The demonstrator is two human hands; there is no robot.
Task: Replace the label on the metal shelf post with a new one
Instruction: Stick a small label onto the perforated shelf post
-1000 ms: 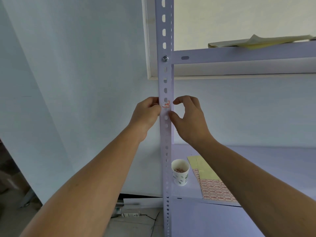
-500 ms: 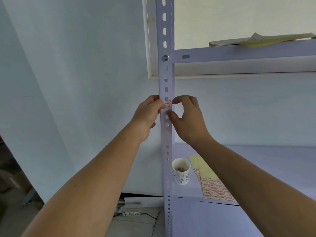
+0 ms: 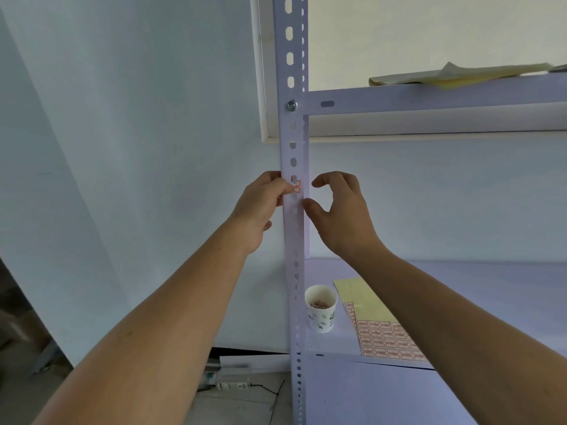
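My left hand [image 3: 260,207] holds the post [image 3: 290,56], with its thumb pressing on the little red label [image 3: 297,187]. My right hand [image 3: 340,213] is open in a loose curve and holds nothing; its thumb touches the post's right edge. Lower right, a paper cup [image 3: 320,311] and a label sheet [image 3: 383,338] sit on the shelf [image 3: 491,286].

The post [image 3: 290,234] is pale lavender, its label [image 3: 296,187] white edged red, the cup [image 3: 321,315] white with green sprigs.

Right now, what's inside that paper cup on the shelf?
Small pinkish-brown scraps lie inside the paper cup. They are too small to identify, and the cup's wall hides whatever is beneath them.
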